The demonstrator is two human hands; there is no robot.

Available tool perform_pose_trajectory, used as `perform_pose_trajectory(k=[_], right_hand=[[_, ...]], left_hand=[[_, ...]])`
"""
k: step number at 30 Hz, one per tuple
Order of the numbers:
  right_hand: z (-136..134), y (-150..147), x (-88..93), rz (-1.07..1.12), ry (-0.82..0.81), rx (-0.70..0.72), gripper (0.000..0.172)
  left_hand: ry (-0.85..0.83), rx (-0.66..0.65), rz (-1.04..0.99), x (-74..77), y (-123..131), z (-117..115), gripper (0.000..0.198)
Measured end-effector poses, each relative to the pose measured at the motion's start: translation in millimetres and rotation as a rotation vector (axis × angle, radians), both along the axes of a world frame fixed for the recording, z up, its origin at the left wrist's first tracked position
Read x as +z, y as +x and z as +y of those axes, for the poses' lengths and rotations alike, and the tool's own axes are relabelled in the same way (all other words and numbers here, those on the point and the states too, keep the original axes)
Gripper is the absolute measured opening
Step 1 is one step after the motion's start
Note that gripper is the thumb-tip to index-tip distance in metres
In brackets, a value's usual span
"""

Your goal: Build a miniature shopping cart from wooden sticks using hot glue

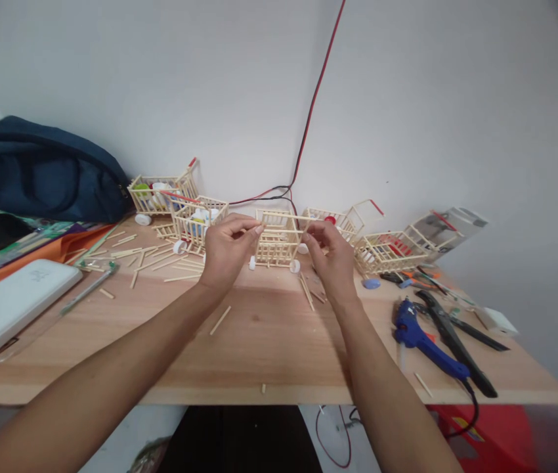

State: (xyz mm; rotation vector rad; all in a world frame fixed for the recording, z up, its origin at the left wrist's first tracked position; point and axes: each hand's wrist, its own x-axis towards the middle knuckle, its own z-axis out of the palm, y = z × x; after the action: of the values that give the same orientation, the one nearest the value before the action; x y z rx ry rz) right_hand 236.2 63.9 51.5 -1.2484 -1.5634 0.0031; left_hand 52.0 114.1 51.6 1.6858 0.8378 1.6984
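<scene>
A miniature shopping cart [279, 255] made of thin wooden sticks stands on white wheels at the middle of the table, in front of the wall. My left hand [230, 253] pinches the left end of a narrow stick frame [286, 215] at the cart's top. At the frame's other end, the thumb and fingers of my right hand [331, 253] are closed on it. Whether the frame is joined to the cart, I cannot tell. One loose stick [220, 320] lies below my left hand.
Other stick carts [200, 223] with small items inside stand on both sides. Loose sticks [146, 256] are scattered at left, near a white power bank [23, 302] and dark blue bag [47, 171]. A blue glue gun [424, 338] and black-handled cutter [456, 341] lie at right.
</scene>
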Motion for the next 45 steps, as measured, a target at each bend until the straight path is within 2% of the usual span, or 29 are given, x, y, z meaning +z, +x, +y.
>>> perform_pose_trajectory(k=[9, 14, 21, 28, 31, 35, 39, 45], right_hand=[[-1.0, -3.3, 1.6, 0.046, -0.016, -0.025, 0.011], [-1.2, -1.9, -0.5, -0.015, -0.026, -0.013, 0.023], [-4.7, 3.1, 2.8, -0.088, -0.075, 0.065, 0.03], [-6.7, 12.4, 4.5, 0.017, -0.139, 0.183, 0.039], [-7.4, 12.7, 5.6, 0.088, -0.118, 0.2, 0.037], [-10.2, 8.0, 9.7, 0.095, -0.012, 0.111, 0.032], [-10.8, 4.7, 10.1, 0.013, 0.078, 0.017, 0.026], [-10.2, 5.1, 8.5, -0.124, 0.117, -0.005, 0.016]], left_hand=[[0.015, -0.034, -0.009, -2.1, -0.3, 0.4, 0.007], [0.024, -0.011, 0.011, -1.6, -0.9, -0.7, 0.007], [0.024, 0.006, -0.002, -1.7, -0.5, -0.8, 0.008], [0.025, 0.003, 0.0, -1.7, 0.7, -2.5, 0.009], [0.035, 0.005, -0.007, -2.9, 0.4, -1.7, 0.01], [0.049, 0.007, -0.002, -3.4, 0.4, -1.4, 0.01], [0.054, 0.006, 0.014, -2.6, 0.4, -2.1, 0.01], [0.06, 0.005, 0.02, -1.5, 0.4, -3.2, 0.01]])
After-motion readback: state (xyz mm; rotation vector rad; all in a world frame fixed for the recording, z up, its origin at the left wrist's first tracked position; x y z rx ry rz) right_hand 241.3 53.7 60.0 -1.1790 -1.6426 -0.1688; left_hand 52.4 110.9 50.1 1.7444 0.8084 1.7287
